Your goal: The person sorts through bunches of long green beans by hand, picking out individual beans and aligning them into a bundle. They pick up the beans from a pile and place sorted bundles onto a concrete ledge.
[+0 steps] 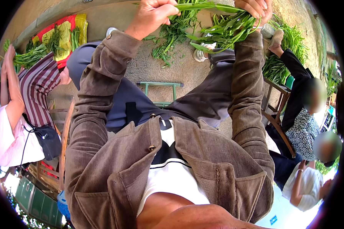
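Observation:
At the top of the head view, my right hand (pixel 255 11) grips a bunch of leafy green vegetable stems (pixel 229 33), whose leaves hang towards my lap. Level with it, my left hand (pixel 156 15) pinches one end of a long green leafy stem (pixel 206 5) between thumb and fingertips. That stem stretches across to the bunch at my right hand. Below and between my hands, a heap of loose greens (pixel 172 37) lies on the concrete ground, with torn leaf bits around it. Both hands are partly cut by or close to the upper picture edge.
A green metal stool frame (pixel 160 84) shows between my legs. To the left, a seated person (pixel 14 134) in striped trousers has greens by a red and yellow sack (pixel 64 34). More greens (pixel 292 45) lie at right, near a wooden chair (pixel 276 94) and other people.

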The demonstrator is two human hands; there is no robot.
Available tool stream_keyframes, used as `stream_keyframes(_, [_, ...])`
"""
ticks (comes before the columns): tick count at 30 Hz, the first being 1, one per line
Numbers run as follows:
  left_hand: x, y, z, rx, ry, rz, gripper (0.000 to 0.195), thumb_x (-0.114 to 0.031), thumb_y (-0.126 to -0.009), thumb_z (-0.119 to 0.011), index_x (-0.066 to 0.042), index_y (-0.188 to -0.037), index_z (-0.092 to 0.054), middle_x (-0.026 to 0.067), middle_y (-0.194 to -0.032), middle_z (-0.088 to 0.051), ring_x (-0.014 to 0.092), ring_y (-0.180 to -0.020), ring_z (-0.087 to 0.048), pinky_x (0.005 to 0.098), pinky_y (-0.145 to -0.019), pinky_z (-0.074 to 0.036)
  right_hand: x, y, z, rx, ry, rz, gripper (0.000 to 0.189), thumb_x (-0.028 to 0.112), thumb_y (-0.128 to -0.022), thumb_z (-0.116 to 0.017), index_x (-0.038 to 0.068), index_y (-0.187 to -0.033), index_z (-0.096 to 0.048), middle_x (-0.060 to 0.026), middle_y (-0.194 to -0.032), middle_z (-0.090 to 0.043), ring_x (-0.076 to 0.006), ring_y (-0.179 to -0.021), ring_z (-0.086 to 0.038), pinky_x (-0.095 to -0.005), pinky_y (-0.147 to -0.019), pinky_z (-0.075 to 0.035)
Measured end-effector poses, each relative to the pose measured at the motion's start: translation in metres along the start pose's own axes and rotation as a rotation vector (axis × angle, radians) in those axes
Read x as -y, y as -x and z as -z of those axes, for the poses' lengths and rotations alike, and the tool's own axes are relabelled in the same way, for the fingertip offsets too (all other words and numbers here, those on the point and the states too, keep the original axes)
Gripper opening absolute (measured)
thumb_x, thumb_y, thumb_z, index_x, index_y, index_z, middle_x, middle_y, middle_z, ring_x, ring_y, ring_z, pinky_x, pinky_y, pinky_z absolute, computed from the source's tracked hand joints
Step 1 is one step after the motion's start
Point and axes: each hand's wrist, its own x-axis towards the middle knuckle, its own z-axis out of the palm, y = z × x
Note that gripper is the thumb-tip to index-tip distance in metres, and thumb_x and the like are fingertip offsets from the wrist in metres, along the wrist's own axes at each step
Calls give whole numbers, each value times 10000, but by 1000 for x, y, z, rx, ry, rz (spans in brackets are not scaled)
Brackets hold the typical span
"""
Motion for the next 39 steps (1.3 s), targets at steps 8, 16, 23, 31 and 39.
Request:
stream_keyframes(8, [-4, 4, 4, -35, 149, -112, 101, -45, -818, -502, -9, -807, -595, 42, -757, -569, 76, -571, -470, 230, -562, -432, -1, -2, 4, -19, -11, 8, 261, 251, -972, -355, 3, -934, -425, 12, -593, -436, -41, -394, -396, -184, -351, -341])
stream_keyframes(16, [-8, 5, 6, -81, 208, -186, 113, -12, -809, -472, 5, -811, -584, 61, -802, -551, 94, -617, -490, 238, -569, -424, -2, -4, 9, -13, -12, -17, 253, 243, -968, -370, -2, -943, -428, 14, -593, -437, -37, -391, -393, -179, -352, -333])
stream_keyframes(23, [-7, 7, 5, -131, 277, -216, 106, -9, -811, -456, -1, -786, -558, 55, -785, -531, 99, -597, -458, 260, -575, -423, -8, -3, 7, -54, -18, -11, 258, 248, -966, -371, -3, -946, -428, 12, -603, -442, -38, -391, -393, -183, -352, -339])
stream_keyframes(31, [-8, 7, 10, -268, 466, -190, 106, -32, -820, -444, -25, -798, -548, 51, -784, -521, 113, -590, -450, 289, -577, -438, -2, -6, 3, 10, -39, 12, 247, 246, -968, -370, 4, -947, -418, 13, -603, -434, -36, -398, -397, -180, -353, -350])
stream_keyframes(39, [-3, -1, -2, -178, -281, -66, 175, -200, -847, -620, -41, -783, -660, -38, -658, -576, 18, -557, -481, 189, -484, -425, -7, -10, 3, 47, -68, -31, 229, 247, -968, -378, 26, -917, -405, 20, -594, -438, -23, -378, -382, -163, -330, -327])
